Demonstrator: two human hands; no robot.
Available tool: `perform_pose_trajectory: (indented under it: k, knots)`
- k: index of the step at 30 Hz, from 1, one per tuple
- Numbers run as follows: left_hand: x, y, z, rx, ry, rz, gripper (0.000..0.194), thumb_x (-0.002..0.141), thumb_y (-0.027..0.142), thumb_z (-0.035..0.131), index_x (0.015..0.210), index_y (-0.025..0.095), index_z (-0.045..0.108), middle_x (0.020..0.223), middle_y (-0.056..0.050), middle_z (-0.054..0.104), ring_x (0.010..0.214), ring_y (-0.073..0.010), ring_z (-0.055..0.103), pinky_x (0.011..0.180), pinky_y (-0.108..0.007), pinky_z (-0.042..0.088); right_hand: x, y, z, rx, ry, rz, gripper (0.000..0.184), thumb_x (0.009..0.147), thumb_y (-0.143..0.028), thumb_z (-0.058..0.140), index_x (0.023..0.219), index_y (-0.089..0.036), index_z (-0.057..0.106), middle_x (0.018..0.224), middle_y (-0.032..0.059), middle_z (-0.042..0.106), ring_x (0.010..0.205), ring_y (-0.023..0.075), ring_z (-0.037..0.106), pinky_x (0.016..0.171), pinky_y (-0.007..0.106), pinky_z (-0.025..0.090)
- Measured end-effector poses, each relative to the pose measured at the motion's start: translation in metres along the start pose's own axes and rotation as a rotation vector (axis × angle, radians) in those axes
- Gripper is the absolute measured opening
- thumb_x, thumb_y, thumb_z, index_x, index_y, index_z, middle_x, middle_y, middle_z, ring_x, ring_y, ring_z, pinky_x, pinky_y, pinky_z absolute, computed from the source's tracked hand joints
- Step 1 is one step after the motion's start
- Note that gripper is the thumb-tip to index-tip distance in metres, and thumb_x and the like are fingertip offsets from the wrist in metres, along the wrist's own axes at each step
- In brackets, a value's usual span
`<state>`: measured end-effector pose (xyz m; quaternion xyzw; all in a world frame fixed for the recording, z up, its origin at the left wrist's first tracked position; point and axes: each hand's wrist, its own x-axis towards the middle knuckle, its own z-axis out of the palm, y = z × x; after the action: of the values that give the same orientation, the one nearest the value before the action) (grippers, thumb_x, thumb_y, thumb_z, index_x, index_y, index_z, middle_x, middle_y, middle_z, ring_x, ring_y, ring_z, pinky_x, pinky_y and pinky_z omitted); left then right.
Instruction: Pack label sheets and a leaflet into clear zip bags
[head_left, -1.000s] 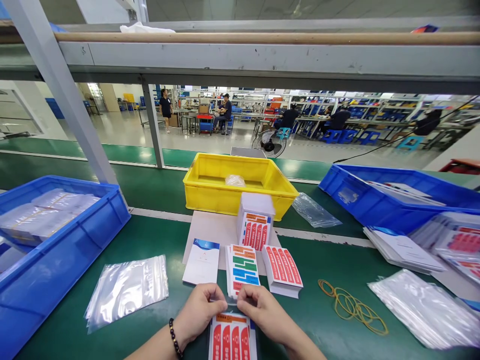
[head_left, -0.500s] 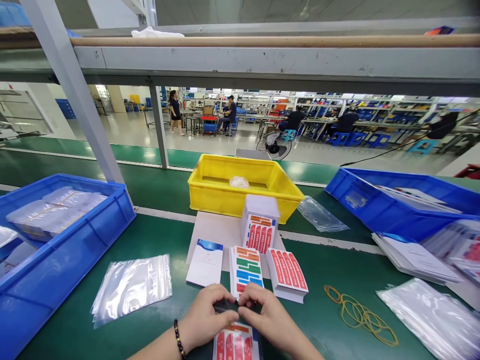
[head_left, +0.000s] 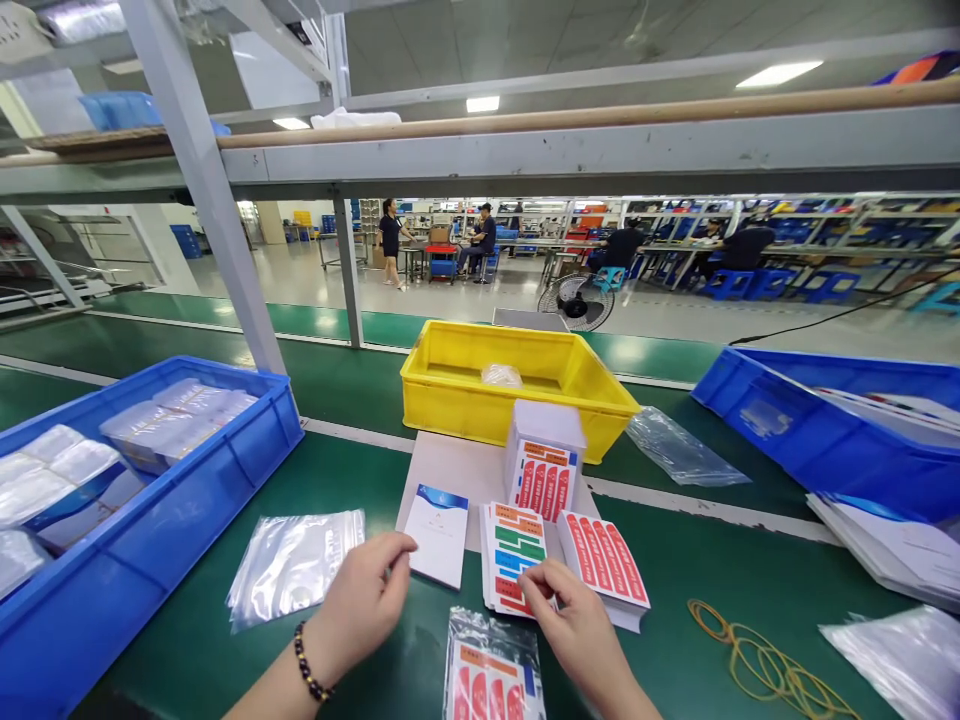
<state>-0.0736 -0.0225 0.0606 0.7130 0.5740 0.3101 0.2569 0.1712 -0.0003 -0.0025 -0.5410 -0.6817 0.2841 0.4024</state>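
My left hand, with a beaded bracelet at the wrist, hangs with loosely bent fingers and nothing in them, by the left edge of a white-and-blue booklet. Thumb and forefinger of my right hand pinch at the lower right of the top sticker sheet, a colourful one on a small stack. Below, a clear zip bag with a red-and-orange sticker sheet inside lies flat on the green table. To the right is a stack of red sticker sheets; a taller sticker stack stands behind.
A yellow bin stands behind the stacks. Blue bins flank the table, left and right. Empty clear bags lie at left, rubber bands at right. A metal shelf beam crosses above; people sit and stand far behind.
Both my hands have left the bagged sticker sheet, which now lies alone. The left has moved left towards the booklet, the right onto the colourful sticker stack. The camera view has shifted.
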Motion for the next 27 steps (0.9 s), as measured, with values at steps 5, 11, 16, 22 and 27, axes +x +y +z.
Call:
perform_pose_trajectory:
  k: [5,11,16,22,27]
  knots:
    - [-0.004,-0.055,-0.037,0.509,-0.115,-0.449,0.027,0.078,0.032,0.038,0.064,0.017,0.055,0.069,-0.008,0.061,0.065,-0.0211,0.054,0.057,-0.028,0.032,-0.001,-0.003,-0.001,-0.002,-0.051,-0.017,0.033,0.081,-0.046,0.047,0.06,-0.021,0.052,0.061,0.0024,0.052,0.058,0.018,0.048,0.055,0.028,0.037]
    - [-0.016,-0.092,-0.043,0.5,-0.199,-0.504,0.019,0.07,0.02,0.042,0.06,0.016,0.057,0.066,-0.008,0.063,0.06,-0.0196,0.055,0.054,-0.026,0.029,-0.007,-0.01,0.008,0.065,-0.013,-0.028,0.036,0.081,-0.05,0.046,0.059,-0.022,0.052,0.061,0.0025,0.053,0.058,0.0181,0.049,0.055,0.028,0.038]
    - [-0.014,-0.072,-0.036,0.413,-0.198,-0.405,0.023,0.072,0.02,0.039,0.059,0.016,0.058,0.064,-0.005,0.061,0.059,-0.0167,0.052,0.054,-0.024,0.029,-0.011,-0.021,0.015,0.125,-0.126,-0.02,0.037,0.08,-0.051,0.048,0.059,-0.021,0.055,0.062,0.0029,0.054,0.06,0.0186,0.051,0.057,0.028,0.04]
    - [-0.011,-0.011,0.008,0.086,-0.334,-0.155,0.019,0.068,0.021,0.042,0.058,0.017,0.058,0.054,0.002,0.053,0.053,-0.0118,0.044,0.048,-0.02,0.029,-0.019,-0.014,0.041,0.529,-0.414,0.209,0.05,0.075,-0.061,0.047,0.098,-0.02,0.063,0.078,0.0051,0.061,0.057,0.0167,0.056,0.054,0.029,0.045]
    - [-0.004,0.013,0.055,0.04,-0.416,-0.118,0.019,0.062,0.023,0.05,0.043,0.019,0.05,0.042,0.003,0.043,0.042,-0.0105,0.031,0.046,-0.025,0.026,-0.022,0.009,0.049,0.343,-0.299,0.151,0.058,0.074,-0.05,0.054,0.122,-0.018,0.049,0.06,-0.0015,0.053,0.053,0.0155,0.054,0.053,0.027,0.044]
